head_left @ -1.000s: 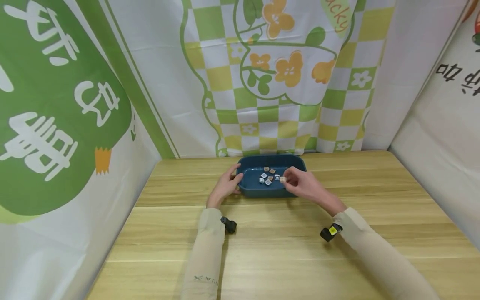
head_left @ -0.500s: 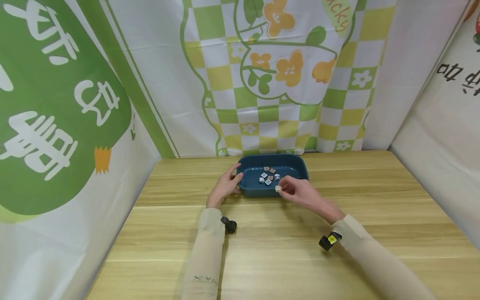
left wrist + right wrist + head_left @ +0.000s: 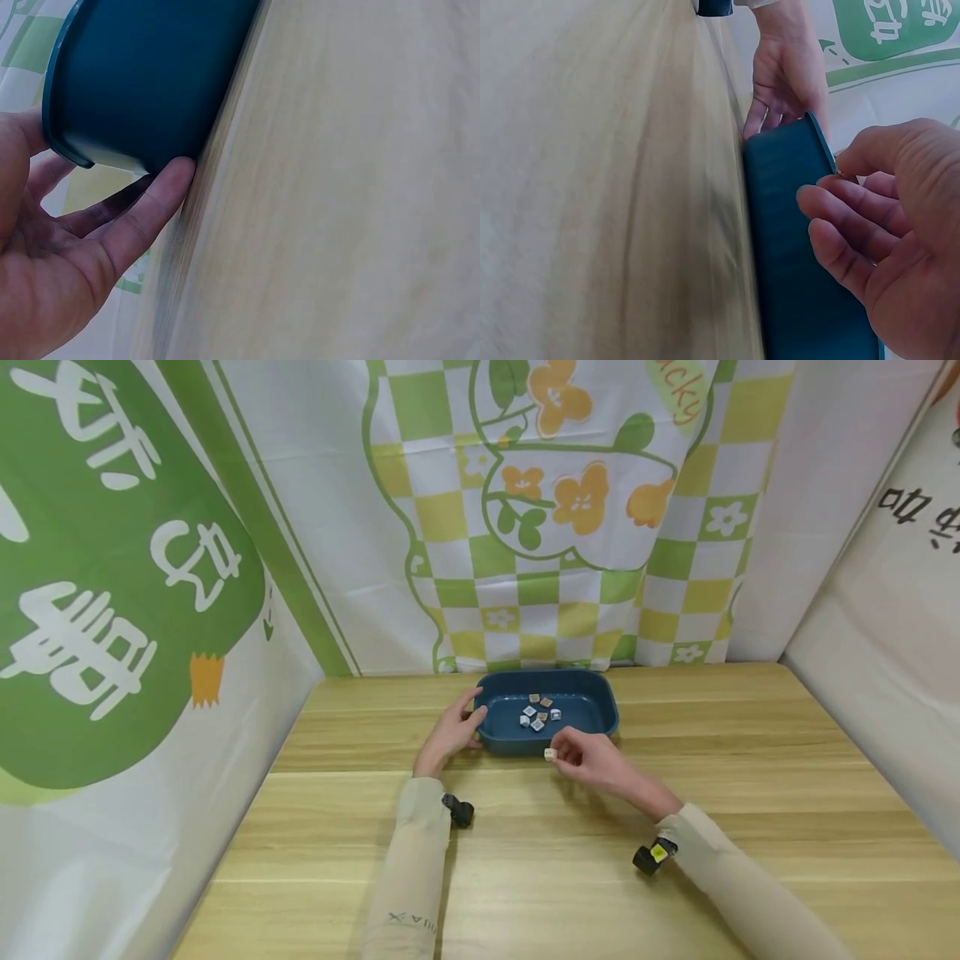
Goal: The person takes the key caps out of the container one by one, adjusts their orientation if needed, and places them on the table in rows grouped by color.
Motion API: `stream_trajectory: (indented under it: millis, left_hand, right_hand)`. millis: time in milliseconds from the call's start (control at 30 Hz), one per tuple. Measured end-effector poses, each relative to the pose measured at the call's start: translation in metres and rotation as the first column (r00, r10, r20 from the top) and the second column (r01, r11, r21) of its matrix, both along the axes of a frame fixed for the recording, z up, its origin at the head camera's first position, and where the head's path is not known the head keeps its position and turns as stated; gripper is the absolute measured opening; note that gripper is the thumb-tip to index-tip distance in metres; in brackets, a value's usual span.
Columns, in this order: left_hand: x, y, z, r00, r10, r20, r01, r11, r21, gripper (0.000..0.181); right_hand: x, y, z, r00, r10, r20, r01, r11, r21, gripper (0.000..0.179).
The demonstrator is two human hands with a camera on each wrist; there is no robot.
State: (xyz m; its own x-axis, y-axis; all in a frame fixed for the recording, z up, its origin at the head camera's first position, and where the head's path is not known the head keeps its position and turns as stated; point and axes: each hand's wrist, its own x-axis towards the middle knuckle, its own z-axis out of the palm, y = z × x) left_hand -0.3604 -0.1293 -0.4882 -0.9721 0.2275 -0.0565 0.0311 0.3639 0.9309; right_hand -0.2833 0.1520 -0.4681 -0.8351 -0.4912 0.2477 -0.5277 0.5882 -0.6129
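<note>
A dark blue rectangular tray point(image 3: 547, 747) stands near the back of the table. Several small white and tan cubes point(image 3: 537, 725) with marks on their faces lie inside it. My left hand point(image 3: 450, 733) holds the tray's left end, thumb at the rim and fingers along the end wall; in the left wrist view one fingertip point(image 3: 176, 176) touches low on the wall. Just in front of the tray's near wall, my right hand point(image 3: 596, 764) pinches a small pale cube point(image 3: 551, 754) between thumb and forefinger. The right wrist view shows that cube mostly hidden by the fingers.
The wooden table point(image 3: 525, 877) spreads out in front of the tray. A printed curtain point(image 3: 540, 618) hangs right behind it, with fabric walls left and right. Small black cameras sit at both wrists.
My right hand has brought the small pale cube from inside the tray, across the near rim, toward me and slightly left. The left hand and the tray have hardly moved.
</note>
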Motion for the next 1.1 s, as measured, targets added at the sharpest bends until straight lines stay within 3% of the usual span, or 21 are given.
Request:
stream_trajectory:
  millis: [900, 1100]
  left_hand:
    - [0.002, 0.000, 0.003, 1.000, -0.006, 0.029, 0.005, 1.000, 0.026, 0.053]
    - [0.002, 0.002, 0.004, 1.000, -0.006, 0.027, 0.006, 1.000, 0.007, 0.053]
  right_hand:
    - [0.007, -0.015, -0.020, 0.982, 0.066, 0.175, -0.076, 0.996, 0.051, 0.012]
    - [0.008, -0.016, -0.023, 0.980, 0.105, 0.166, -0.119, 0.990, 0.080, 0.013]
